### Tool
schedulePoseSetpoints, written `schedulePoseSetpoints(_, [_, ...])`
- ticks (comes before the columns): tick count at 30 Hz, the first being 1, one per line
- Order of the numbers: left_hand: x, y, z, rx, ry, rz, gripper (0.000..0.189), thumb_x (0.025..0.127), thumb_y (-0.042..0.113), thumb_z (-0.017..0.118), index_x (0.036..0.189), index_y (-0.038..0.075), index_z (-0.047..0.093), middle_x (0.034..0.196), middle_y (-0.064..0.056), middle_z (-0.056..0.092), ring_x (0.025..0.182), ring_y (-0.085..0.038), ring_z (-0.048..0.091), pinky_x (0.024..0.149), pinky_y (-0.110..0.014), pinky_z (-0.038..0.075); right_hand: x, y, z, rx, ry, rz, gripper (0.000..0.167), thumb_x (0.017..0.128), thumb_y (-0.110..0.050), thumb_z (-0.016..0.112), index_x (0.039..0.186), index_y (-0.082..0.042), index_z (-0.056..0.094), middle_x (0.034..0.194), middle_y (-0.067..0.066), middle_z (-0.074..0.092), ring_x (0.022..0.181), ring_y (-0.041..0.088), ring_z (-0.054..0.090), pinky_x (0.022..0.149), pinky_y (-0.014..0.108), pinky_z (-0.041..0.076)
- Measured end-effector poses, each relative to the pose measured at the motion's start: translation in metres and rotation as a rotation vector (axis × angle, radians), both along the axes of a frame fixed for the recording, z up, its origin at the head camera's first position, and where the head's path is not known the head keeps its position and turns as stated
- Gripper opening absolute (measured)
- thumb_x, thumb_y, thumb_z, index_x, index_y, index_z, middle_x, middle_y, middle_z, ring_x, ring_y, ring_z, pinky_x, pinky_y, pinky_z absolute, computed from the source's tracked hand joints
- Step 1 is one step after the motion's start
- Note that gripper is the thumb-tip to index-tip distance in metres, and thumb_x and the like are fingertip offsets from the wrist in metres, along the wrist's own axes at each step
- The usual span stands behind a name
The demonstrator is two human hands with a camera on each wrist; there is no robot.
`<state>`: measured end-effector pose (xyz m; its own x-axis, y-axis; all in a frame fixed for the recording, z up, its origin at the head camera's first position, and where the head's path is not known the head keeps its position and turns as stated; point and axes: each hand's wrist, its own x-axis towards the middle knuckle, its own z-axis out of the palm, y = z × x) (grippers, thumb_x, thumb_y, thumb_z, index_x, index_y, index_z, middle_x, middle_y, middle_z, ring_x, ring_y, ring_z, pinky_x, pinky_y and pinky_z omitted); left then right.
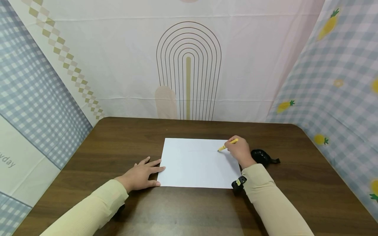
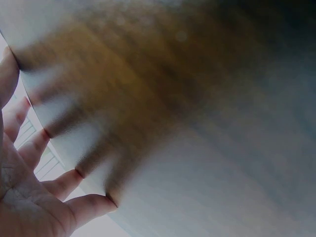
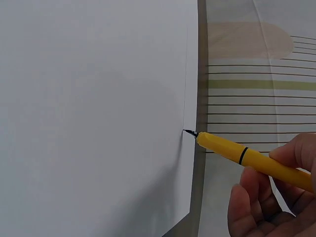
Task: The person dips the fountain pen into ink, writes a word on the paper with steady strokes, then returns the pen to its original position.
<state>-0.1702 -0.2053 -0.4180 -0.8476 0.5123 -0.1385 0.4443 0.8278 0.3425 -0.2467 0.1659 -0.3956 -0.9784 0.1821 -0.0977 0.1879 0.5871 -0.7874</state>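
Observation:
A white sheet of paper [image 1: 198, 170] lies on the brown wooden table [image 1: 133, 131]. My right hand [image 1: 239, 151] pinches a yellow fountain pen [image 3: 224, 148] between thumb and fingers, its dark nib touching the paper. From the nib a thin straight line [image 1: 202, 150] runs leftward across the upper part of the sheet. At the paper's left edge my left hand [image 1: 141, 175] lies spread, some fingertips on the sheet's margin and the rest on the wood. The left wrist view shows that hand [image 2: 29, 192] with its fingers apart and their tips against the table surface.
Right of the paper, just behind the right wrist, lies a shiny black rounded object [image 1: 261, 157] with a narrow tail. A white patterned cloth [image 1: 127, 65] hangs behind the table. Blue checked cloths [image 1: 333, 82] hang at both sides.

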Motion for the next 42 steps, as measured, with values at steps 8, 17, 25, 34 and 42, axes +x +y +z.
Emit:
schedulePoseSetpoints(8, [0.0003, 0.0003, 0.0002, 0.001, 0.0, -0.003, 0.06, 0.087, 0.042, 0.069, 0.141, 0.021, 0.053, 0.153, -0.009, 0.036, 0.139, -0.051, 0.023, 0.093, -0.079, 0.026, -0.0006, 0.0012, -0.0005, 0.006, -0.011, -0.016, 0.019, 0.091, -0.018, 0.058, 0.101, -0.003, 0.061, 0.094, 0.015, 0.066, 0.077, 0.02, 0.055, 0.059, 0.025, 0.042])
schedulePoseSetpoints(17, [0.0001, -0.0003, 0.0004, 0.001, -0.019, 0.002, 0.061, 0.088, 0.043, 0.068, 0.142, 0.021, 0.052, 0.155, -0.008, 0.034, 0.14, -0.05, 0.021, 0.094, -0.079, 0.024, 0.0, 0.0018, -0.0015, -0.015, -0.022, -0.02, 0.019, 0.091, -0.019, 0.057, 0.101, -0.003, 0.06, 0.091, 0.014, 0.066, 0.074, 0.019, 0.055, 0.059, 0.025, 0.042])
schedulePoseSetpoints(25, [-0.0001, -0.0004, -0.0004, -0.001, -0.014, 0.003, 0.061, 0.088, 0.044, 0.068, 0.142, 0.022, 0.052, 0.155, -0.008, 0.034, 0.14, -0.05, 0.022, 0.094, -0.078, 0.025, 0.0007, 0.0024, -0.0034, -0.05, -0.028, -0.039, 0.02, 0.091, -0.019, 0.057, 0.103, -0.004, 0.061, 0.096, 0.015, 0.066, 0.079, 0.02, 0.056, 0.061, 0.026, 0.044])
schedulePoseSetpoints(34, [-0.0019, -0.0001, -0.0022, -0.008, -0.01, 0.012, 0.06, 0.088, 0.044, 0.068, 0.142, 0.023, 0.052, 0.155, -0.006, 0.034, 0.141, -0.049, 0.021, 0.095, -0.078, 0.025, -0.0003, 0.0015, -0.0026, -0.112, -0.035, -0.077, 0.02, 0.092, -0.02, 0.056, 0.105, -0.005, 0.06, 0.107, 0.017, 0.063, 0.092, 0.026, 0.059, 0.071, 0.029, 0.049])
schedulePoseSetpoints(42, [-0.0025, -0.0002, -0.0041, -0.013, -0.004, 0.013, 0.061, 0.088, 0.045, 0.068, 0.142, 0.024, 0.052, 0.155, -0.006, 0.034, 0.141, -0.048, 0.021, 0.095, -0.077, 0.025, -0.0062, -0.004, -0.0042, -0.173, -0.043, -0.085, 0.023, 0.094, -0.021, 0.057, 0.108, -0.003, 0.059, 0.113, 0.018, 0.06, 0.098, 0.027, 0.062, 0.084, 0.035, 0.052])
